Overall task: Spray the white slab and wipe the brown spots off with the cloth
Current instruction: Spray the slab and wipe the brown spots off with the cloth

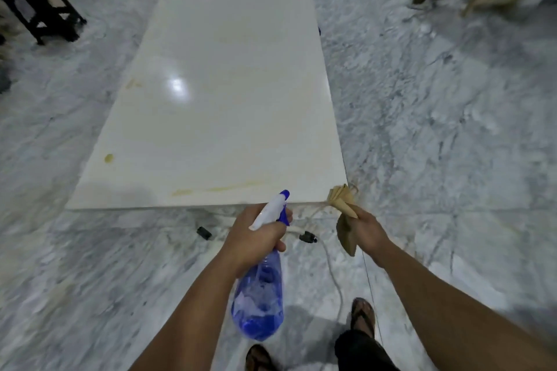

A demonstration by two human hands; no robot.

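Though label-free, bottle [259,295] beside cloth [345,220].

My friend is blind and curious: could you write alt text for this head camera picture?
A person stands at the near end of a long white slab, left hand holding a blue spray bottle aimed at it, right hand gripping a folded tan cloth. Brown spots and a streak mark the slab near them.

Stone workshop (marble floor [422,99], white slab [229,84] lying flat).
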